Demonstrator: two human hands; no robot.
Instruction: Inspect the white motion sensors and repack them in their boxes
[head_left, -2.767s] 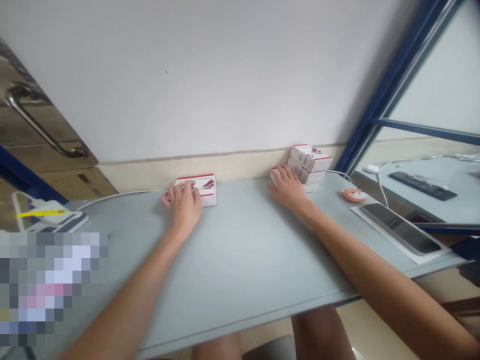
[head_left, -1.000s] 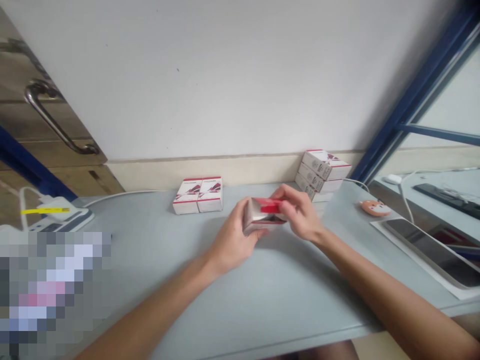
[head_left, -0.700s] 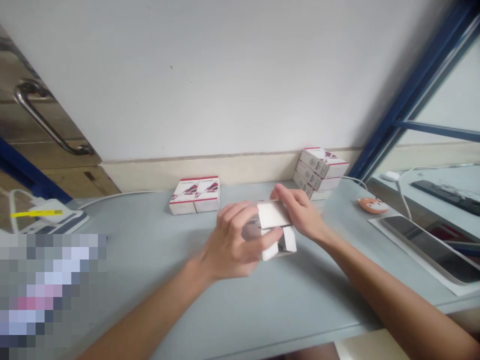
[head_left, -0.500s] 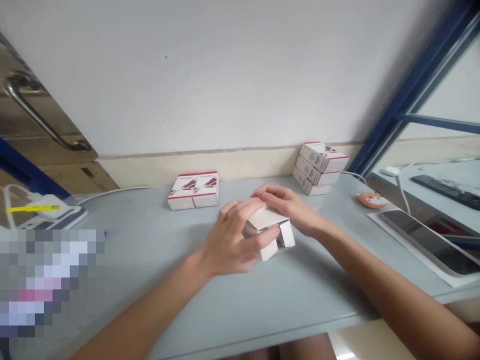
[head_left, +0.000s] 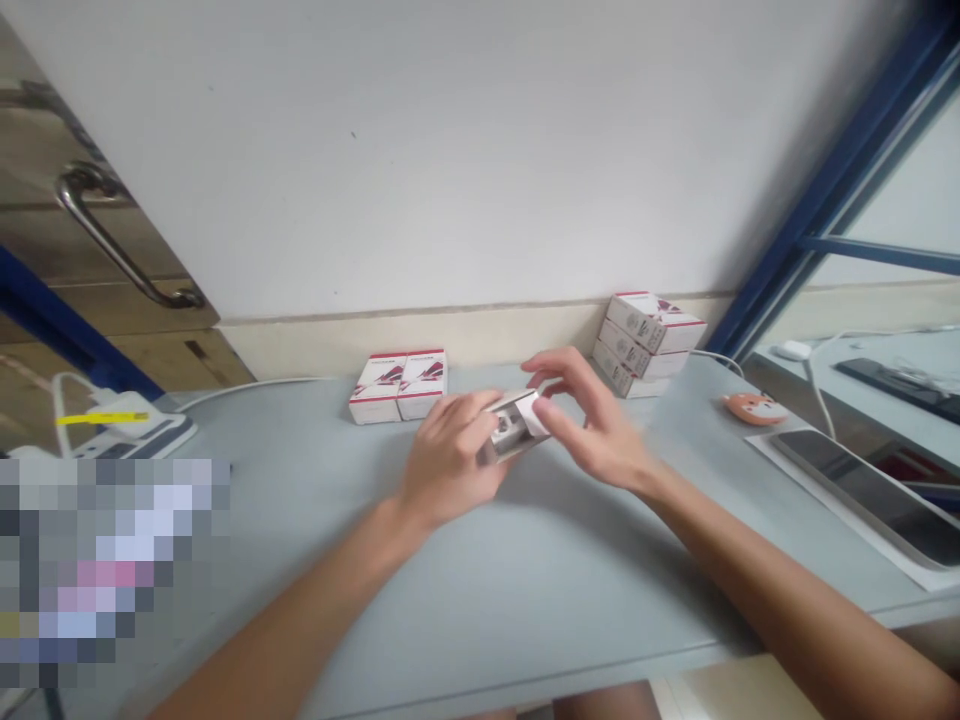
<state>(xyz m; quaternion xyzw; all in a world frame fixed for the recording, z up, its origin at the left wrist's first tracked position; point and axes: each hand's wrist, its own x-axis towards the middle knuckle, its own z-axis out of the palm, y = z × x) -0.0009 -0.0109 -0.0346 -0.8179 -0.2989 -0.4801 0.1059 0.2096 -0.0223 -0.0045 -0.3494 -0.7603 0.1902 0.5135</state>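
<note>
**Held item:** you have a small white carton (head_left: 514, 428) with its end open, just left of centre over the worktop (head_left: 562, 610); something grey shows inside, too small to make out.
**Left hand:** your left hand (head_left: 448, 462) grasps the carton, fingers curled over its near side.
**Right hand:** your right hand (head_left: 597, 428) is released, fingers spread, its thumb just beside the carton's white flap.
**Labels:** the pair of boxes (head_left: 397, 387) at the far edge and the stack of three (head_left: 646, 335) to the far right show red-and-white artwork; the print seems too blurred to read.
**Right side:** a fox-faced mouse (head_left: 754, 408) sits beyond the stack, near a phone (head_left: 851, 495) on a white sheet (head_left: 757, 455).
**Change:** half a second ago both hands covered the carton, flaps up; now it has turned and moved farther away, and your right hand has opened off it.
</note>
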